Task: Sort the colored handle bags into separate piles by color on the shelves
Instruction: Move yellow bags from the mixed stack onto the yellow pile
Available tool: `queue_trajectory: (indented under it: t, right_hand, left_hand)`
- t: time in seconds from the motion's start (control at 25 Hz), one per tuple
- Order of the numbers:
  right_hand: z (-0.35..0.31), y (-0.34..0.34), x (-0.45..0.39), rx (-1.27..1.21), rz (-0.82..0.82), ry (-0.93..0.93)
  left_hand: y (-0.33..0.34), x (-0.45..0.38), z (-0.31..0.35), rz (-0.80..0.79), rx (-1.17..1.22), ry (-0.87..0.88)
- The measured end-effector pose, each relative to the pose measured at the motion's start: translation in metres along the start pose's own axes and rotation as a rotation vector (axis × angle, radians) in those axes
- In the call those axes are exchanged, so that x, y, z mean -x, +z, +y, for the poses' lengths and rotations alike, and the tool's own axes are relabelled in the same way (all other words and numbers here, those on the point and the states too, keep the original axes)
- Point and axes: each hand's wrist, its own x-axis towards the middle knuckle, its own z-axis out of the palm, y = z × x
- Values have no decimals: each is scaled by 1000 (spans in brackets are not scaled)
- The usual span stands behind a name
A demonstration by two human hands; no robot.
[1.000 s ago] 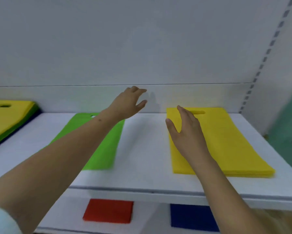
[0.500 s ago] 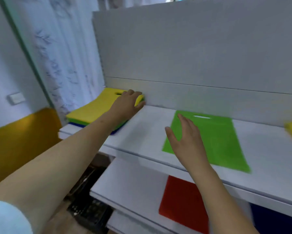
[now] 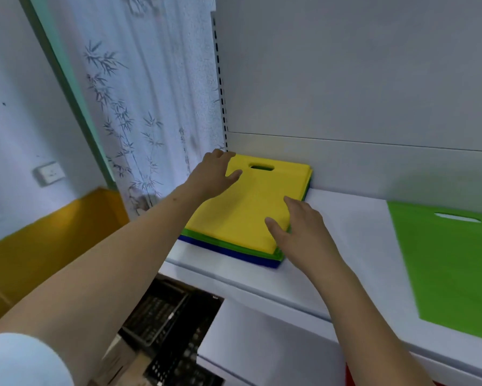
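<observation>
On the near right of the white shelf [image 3: 331, 274] a single green bag [image 3: 454, 271] lies flat. Left of it the right hand [image 3: 303, 229], fingers loose and holding nothing, rests at the near right edge of one mixed stack, yellow bag [image 3: 251, 207] on top over green and blue layers. Farther back, the left hand [image 3: 214, 174] lies released on its far left corner; the stack's long axis runs near to far.

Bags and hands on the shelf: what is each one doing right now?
Yellow bag: flat on top of the mixed stack, handle hole toward the back wall.
Mixed stack: unsorted; green and blue edges show under the yellow.
Green bag: lying flat alone to the right.
Left hand: fingers spread, resting on the yellow bag's far left corner.
Right hand: open, at the stack's near right edge; grip not yet closed.
Top shelf: holds both piles.
</observation>
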Motion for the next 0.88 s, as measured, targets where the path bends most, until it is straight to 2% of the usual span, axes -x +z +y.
queue_trajectory:
  t: [0.12,0.32,0.44,0.6,0.68,0.8,0.88]
  right_hand:
    - [-8,19,-28,65,-96,66]
    - [-5,37,-46,188,-109,108]
    - [-9,36,-47,215,-124,135]
    - [-26,44,-42,191,-7,172]
    - [-34,48,-30,162,83,199]
    - [-42,39,-6,44,319,282]
    - [-46,26,15,-8,473,289]
  left_hand:
    - [15,-38,-23,-99,-49,64]
    - [52,-72,-58,-200,-97,122]
    - [74,-69,-73,-88,-46,176]
    - [70,-69,-71,16,-141,294]
    - [55,-62,-61,59,23,301]
    - [21,-56,-43,34,489,209]
    - [4,-54,-21,9,715,232]
